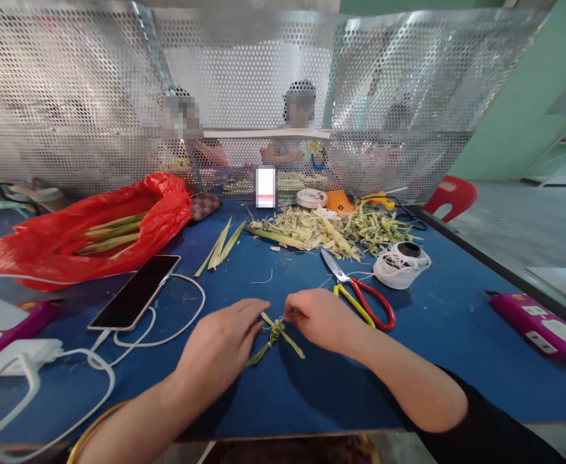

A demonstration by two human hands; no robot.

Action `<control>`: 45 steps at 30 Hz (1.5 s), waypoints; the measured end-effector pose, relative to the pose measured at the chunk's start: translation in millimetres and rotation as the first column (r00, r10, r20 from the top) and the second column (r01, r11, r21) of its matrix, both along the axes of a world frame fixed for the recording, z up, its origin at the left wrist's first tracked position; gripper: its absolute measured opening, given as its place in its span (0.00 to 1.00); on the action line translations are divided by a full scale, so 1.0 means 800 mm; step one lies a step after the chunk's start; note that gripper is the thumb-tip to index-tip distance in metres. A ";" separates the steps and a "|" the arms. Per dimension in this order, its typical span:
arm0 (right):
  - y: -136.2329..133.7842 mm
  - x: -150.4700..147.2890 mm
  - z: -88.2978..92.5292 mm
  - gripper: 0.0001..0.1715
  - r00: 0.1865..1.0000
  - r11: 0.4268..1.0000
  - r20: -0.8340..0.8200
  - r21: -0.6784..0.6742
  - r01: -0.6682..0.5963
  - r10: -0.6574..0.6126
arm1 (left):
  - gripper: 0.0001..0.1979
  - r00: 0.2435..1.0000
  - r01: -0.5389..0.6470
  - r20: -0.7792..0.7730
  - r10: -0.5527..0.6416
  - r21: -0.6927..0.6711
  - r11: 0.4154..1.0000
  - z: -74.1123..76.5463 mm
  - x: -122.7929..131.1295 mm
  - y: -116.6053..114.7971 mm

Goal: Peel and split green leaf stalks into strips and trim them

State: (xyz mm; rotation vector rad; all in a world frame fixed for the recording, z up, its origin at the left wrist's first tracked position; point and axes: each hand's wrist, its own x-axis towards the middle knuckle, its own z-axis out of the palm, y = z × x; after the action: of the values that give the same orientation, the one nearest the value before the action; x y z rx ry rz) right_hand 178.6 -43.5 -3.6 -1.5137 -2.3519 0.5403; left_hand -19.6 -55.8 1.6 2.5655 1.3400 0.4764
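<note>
Pinching in from both sides now: a small knotted bundle of green and yellow leaf strips (276, 332) lies low on the blue desk (312, 399), right in front of the person, its loose ends splaying toward the near edge. The left hand (220, 351) has its grip closed on the bundle's left side, fingertips pressed onto a strip. The right hand (319, 319) has its grip clenched on the upper end, thumb and forefinger tight together. To my eye the knot is being tightened, and doing it well means pinning the crossing flat with the left while the right draws evenly along the strip's length, so the narrow leaf neither twists nor splits. Just beyond the right hand lie red-and-yellow-handled scissors (360, 293), beside them a white spool of thread (401, 264), and behind those a heap of pale leaf trimmings (331, 232). Off left sit a black smartphone (135, 291) on its white charging cable (176, 322) and a red plastic bag (94, 238) of green stalks. A perforated metal screen (70, 96) closes the far edge, with other people seated behind it.
</note>
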 end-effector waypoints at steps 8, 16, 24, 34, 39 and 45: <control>-0.003 -0.003 0.004 0.10 0.995 0.998 -0.081 -0.013 0.064 -0.065 | 0.07 0.999 0.016 -0.039 -0.024 -0.187 0.982 0.012 0.003 0.019; -0.003 -0.006 0.001 0.08 0.994 0.996 -0.091 -0.071 0.054 -0.061 | 0.05 0.998 0.011 -0.053 -0.033 -0.377 0.926 0.003 -0.002 0.030; -0.005 -0.010 0.000 0.06 0.998 0.992 -0.019 -0.107 0.062 -0.065 | 0.07 0.997 0.001 0.074 0.029 -0.376 0.927 0.008 -0.003 0.044; -0.003 -0.012 -0.006 0.05 0.997 0.989 -0.015 -0.129 0.069 -0.072 | 0.08 0.809 0.236 0.460 0.365 -0.823 0.516 -0.002 0.019 0.057; -0.004 -0.012 -0.010 0.03 0.997 0.990 -0.006 -0.126 0.069 -0.070 | 0.09 0.766 0.334 0.504 0.398 -0.842 0.424 -0.008 0.020 0.054; -0.004 -0.004 0.007 0.06 0.999 0.992 0.025 -0.127 0.022 -0.019 | 0.07 0.796 0.219 0.408 0.447 -0.883 0.416 -0.007 0.026 0.057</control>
State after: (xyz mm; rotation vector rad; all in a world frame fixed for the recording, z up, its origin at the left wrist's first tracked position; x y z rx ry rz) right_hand 175.3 -46.6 1.6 -1.6058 -2.3568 0.6822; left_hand 1.3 -10.4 -4.3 1.2158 1.0631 0.3622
